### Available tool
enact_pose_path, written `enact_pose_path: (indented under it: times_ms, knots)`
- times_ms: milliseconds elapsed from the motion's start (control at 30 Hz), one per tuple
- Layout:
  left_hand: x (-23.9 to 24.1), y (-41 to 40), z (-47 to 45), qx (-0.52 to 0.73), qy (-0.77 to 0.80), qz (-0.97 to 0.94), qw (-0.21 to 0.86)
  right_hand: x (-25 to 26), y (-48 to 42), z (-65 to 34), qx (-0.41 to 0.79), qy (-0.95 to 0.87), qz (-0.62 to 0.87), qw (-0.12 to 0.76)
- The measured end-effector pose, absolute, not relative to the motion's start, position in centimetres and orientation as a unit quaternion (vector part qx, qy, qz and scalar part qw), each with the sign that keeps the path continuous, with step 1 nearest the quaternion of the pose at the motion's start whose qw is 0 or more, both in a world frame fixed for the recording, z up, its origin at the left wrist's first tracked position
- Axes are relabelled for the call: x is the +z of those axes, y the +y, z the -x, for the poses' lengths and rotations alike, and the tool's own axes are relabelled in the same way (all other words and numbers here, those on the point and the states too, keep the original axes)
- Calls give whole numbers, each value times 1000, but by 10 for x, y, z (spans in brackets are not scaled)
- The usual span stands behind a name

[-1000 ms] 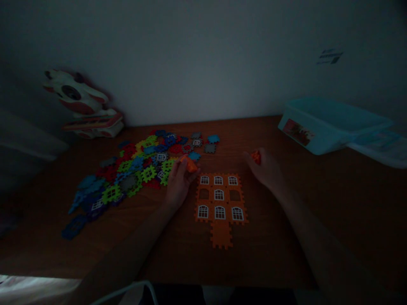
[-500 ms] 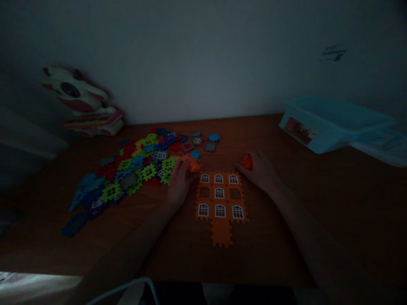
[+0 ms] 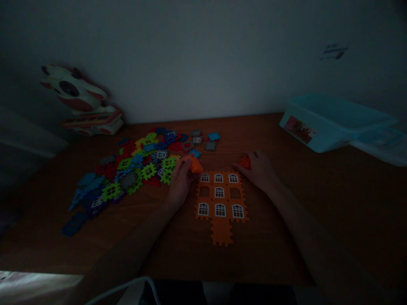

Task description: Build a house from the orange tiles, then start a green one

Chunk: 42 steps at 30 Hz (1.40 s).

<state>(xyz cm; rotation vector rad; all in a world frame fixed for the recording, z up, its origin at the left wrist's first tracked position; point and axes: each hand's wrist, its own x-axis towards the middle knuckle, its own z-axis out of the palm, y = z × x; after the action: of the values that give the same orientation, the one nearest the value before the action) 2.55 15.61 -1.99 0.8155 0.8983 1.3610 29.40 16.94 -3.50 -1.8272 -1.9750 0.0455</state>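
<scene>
2 bare hands reach forward over a dim, brown wooden worktop [image 3: 270, 254], 1 on each side of a flat orange panel [image 3: 219, 199]. The left hand [image 3: 180, 184] grips an orange piece [image 3: 195, 164] between thumb and fingers, just beside the panel's far left corner. The right hand [image 3: 260, 169] is curled around a red-orange piece [image 3: 245, 162], near the panel's far right corner; shadow hides its exact shape. The panel lies in the middle, made of 9 joined tiles in 3 rows of 3. 7 carry white arched windows; the 2 outer tiles of the middle row have plain arched openings. 1 solid orange tile [image 3: 221, 233] with toothed edges joins the centre of the near row. To the left spreads a heap of loose interlocking tiles [image 3: 148, 171] in green, blue, red, yellow, purple and grey. Behind it, near the wall [image 3: 203, 63], sits a white toy cow [image 3: 82, 99] with a small keyboard. At the far right stands a pale blue plastic bin [image 3: 314, 123] with a picture label. A pale cable [image 3: 146, 278] loops at the bottom edge.
</scene>
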Motion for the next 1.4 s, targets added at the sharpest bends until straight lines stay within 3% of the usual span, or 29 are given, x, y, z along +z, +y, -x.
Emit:
enact_pose_path:
  times_ms: [433, 667, 867, 1100, 1400]
  knots:
    - [-27, 156, -25, 577, 408, -372, 601, -20, 162, -283, 40, -710, 645, 280]
    - [-18, 146, -27, 551, 408, -460, 564, 2, 144, -262, 141, -779, 499, 351]
    - [-8, 135, -29, 522, 342, -526, 578, 3, 128, -236, 240, -830, 354, 358]
    - [-7, 135, -27, 497, 321, -524, 613, -2, 127, -234, 185, -836, 359, 371]
    - [-16, 137, -24, 472, 327, -602, 555, -6, 126, -232, 142, -851, 348, 368]
